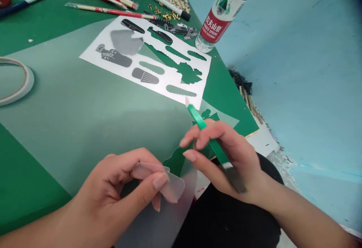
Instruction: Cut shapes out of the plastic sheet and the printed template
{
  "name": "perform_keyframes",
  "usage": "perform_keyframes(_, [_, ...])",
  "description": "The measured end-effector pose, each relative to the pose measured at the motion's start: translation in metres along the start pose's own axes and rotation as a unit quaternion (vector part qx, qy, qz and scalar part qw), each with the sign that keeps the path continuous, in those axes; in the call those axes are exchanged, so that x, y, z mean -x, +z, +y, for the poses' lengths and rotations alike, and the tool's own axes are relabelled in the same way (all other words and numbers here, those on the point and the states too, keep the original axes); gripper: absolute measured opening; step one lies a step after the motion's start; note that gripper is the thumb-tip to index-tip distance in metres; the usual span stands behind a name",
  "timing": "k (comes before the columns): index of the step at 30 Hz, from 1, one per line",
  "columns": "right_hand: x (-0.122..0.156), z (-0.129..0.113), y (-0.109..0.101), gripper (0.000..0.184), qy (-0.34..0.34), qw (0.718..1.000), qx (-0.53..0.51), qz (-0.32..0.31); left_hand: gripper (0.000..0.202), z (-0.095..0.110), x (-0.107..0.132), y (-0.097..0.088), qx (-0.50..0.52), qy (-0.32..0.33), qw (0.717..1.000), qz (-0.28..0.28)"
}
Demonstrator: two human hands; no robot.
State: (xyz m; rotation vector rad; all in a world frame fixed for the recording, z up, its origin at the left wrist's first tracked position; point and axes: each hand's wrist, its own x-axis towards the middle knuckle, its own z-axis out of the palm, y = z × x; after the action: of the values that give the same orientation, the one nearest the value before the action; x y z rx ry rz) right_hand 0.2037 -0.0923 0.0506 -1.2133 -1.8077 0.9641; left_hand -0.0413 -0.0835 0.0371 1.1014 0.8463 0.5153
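Observation:
Between thumb and fingers, my left hand (121,187) pinches a small translucent plastic cutout (177,185) with rounded ends. My right hand (226,153) holds a green craft knife (198,116), its tip pointing up and away from me. Under both hands lies a large translucent plastic sheet (85,100), with cut-out openings near its right edge. Beyond the knife tip is a white paper template (169,85) with several shapes cut out of it and some dark printed figures left. The left hand's lower fingers are partly hidden behind the cutout.
A water bottle (216,17) stands at the table's right edge by the blue wall. Wrapped brushes (110,11), a marker (169,5), brass fasteners (166,15) and dark cut figures (178,28) lie at the back. A tape roll (28,82) is at left on the green table (17,168).

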Motion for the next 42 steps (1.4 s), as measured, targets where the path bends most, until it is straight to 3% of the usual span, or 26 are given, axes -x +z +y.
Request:
perform_keyframes(3, [-0.001,-0.002,0.000,0.031,-0.008,0.996,0.068,0.061,0.030,-0.004,-0.002,-0.003,-0.003,0.011,1.000,-0.013])
perform_keyframes(6, [0.004,-0.007,-0.003,0.012,-0.024,0.997,-0.020,0.077,0.038,-0.008,-0.002,-0.006,0.004,0.016,0.999,-0.034])
perform_keyframes(7, [0.006,-0.009,-0.005,0.015,-0.009,0.994,-0.088,0.062,0.040,-0.008,-0.002,-0.007,0.007,0.013,0.999,-0.031])
perform_keyframes(9, [0.008,-0.013,-0.008,0.044,0.048,0.974,-0.221,0.032,0.043,-0.008,-0.001,-0.008,0.014,0.004,1.000,-0.015])
perform_keyframes(12, [0.005,-0.014,-0.012,0.072,0.108,0.942,-0.317,0.017,0.043,-0.008,-0.001,-0.007,0.024,-0.007,1.000,-0.011])
perform_keyframes(14, [0.001,-0.013,-0.013,0.072,0.116,0.932,-0.342,0.016,0.045,-0.008,-0.002,-0.007,0.031,-0.017,0.999,-0.014])
perform_keyframes(16, [0.000,-0.011,-0.012,0.060,0.118,0.930,-0.349,0.012,0.046,-0.006,-0.002,-0.007,0.038,-0.030,0.999,-0.025])
perform_keyframes(19, [0.004,-0.011,-0.012,0.023,0.104,0.939,-0.328,-0.015,0.048,-0.003,-0.002,-0.008,0.052,-0.046,0.997,-0.041])
perform_keyframes(20, [0.006,-0.011,-0.013,0.021,0.095,0.944,-0.314,-0.023,0.049,-0.002,-0.002,-0.008,0.060,-0.049,0.996,-0.046])
perform_keyframes(23, [0.009,-0.012,-0.019,0.051,0.075,0.963,-0.258,-0.030,0.047,-0.003,-0.002,-0.007,0.085,-0.042,0.995,-0.037])
perform_keyframes(26, [0.004,-0.010,-0.028,0.055,0.078,0.961,-0.257,-0.068,0.042,-0.008,-0.003,-0.005,0.096,-0.013,0.995,-0.018])
perform_keyframes(29, [-0.003,-0.008,-0.029,0.040,0.088,0.951,-0.292,-0.051,0.038,-0.013,-0.004,-0.004,0.080,0.014,0.997,-0.008])
perform_keyframes(34, [-0.004,-0.008,-0.015,0.018,0.081,0.944,-0.316,-0.051,0.030,-0.013,-0.006,0.000,0.051,0.033,0.995,0.082])
perform_keyframes(39, [-0.002,-0.005,-0.018,0.021,0.087,0.986,-0.133,-0.058,0.034,-0.007,-0.006,-0.001,0.066,0.018,0.995,0.070])
perform_keyframes(42, [-0.005,-0.002,-0.022,0.022,0.021,0.996,0.015,-0.084,0.040,-0.007,-0.003,-0.004,0.055,0.007,0.998,0.029])
